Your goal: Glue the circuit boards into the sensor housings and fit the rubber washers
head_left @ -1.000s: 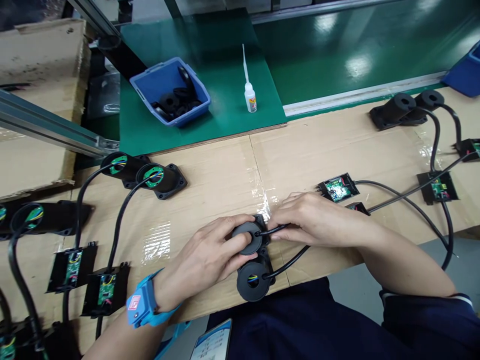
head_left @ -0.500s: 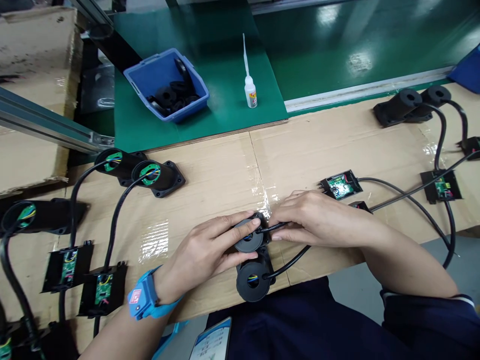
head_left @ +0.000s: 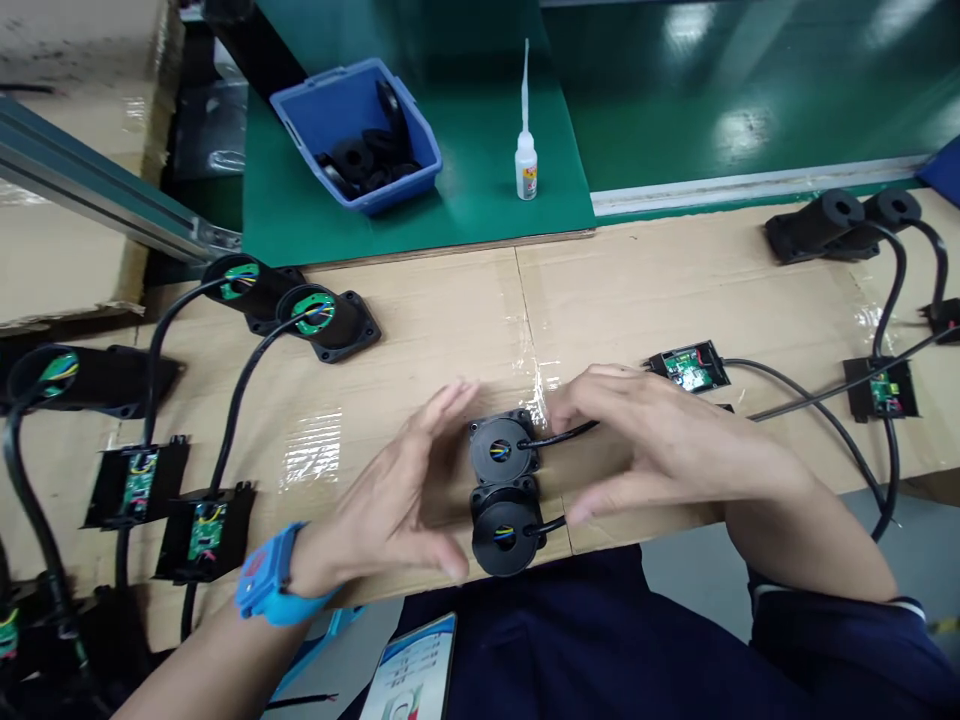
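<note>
Head cam caught both hands off the parts. The left hand (head_left: 397,500) was open, fingers straight and close together, palm turned right, just left of two round black housings. The right hand (head_left: 660,450) was open too, fingers loosely spread and cupped just right of them. Neither was gripping anything as far as I could tell, though there was a bit of motion blur. The far housing (head_left: 500,452) and near housing (head_left: 504,535) sat touching, one behind the other, close to the near edge, open ends up so the coloured wires inside showed. A black cable (head_left: 559,436) ran right from the far one, under the right hand, I'd guess so the circuit board (head_left: 690,367) on the right lay out of the way. The surface was taped cardboard (head_left: 420,330), with a green mat (head_left: 465,215) at the far side carrying a blue bin (head_left: 397,190) of black rings and a glue bottle (head_left: 526,170). Similar units lay on the left (head_left: 315,312) and far right (head_left: 817,222), with a shiny green conveyor belt (head_left: 750,100) behind.
</note>
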Demonstrator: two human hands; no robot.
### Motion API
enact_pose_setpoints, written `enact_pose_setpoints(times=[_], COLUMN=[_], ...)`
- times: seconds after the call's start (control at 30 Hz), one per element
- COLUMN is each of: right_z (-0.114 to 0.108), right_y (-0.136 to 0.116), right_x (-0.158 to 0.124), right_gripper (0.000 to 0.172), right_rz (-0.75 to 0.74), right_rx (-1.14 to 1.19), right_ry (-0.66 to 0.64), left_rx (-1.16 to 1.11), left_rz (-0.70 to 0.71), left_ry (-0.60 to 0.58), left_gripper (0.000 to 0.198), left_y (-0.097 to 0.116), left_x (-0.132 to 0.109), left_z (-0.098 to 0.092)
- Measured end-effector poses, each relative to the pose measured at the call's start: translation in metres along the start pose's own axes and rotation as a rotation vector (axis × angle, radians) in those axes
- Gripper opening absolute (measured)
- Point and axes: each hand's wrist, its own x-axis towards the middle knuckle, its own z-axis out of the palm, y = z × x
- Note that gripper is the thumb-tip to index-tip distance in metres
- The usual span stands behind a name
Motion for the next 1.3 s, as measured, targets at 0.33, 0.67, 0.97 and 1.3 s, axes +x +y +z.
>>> enact_pose_setpoints(times=[0.33, 0.67, 0.97, 1.3], right_z=[0.002, -0.024, -0.042, -0.001], right_y=[-0.002, 0.038, 0.088, 0.036], right_x=[-0.021, -0.044, -0.054, -0.032], right_gripper=[0.015, 0.009, 0.038, 0.022], right_rz=[-0.015, 0.233, 0.426, 0.036], right_rx=[-0.187, -0.151, -0.464, -0.468], right_ry=[-0.155, 0.303, 0.785, 0.855], left_rx=[0.446, 0.343, 0.363, 0.625], left_rz=[-0.151, 0.080, 0.194, 0.039], left_ry=[0.005, -0.326, -0.166, -0.008], left_gripper=[0.106, 0.103, 0.088, 0.082], left_y=[0.026, -0.041, -0.037, 0.014], left_x=[-0.025, 0.133, 0.248, 0.045], left_z=[0.058, 0.008, 0.016, 0.003])
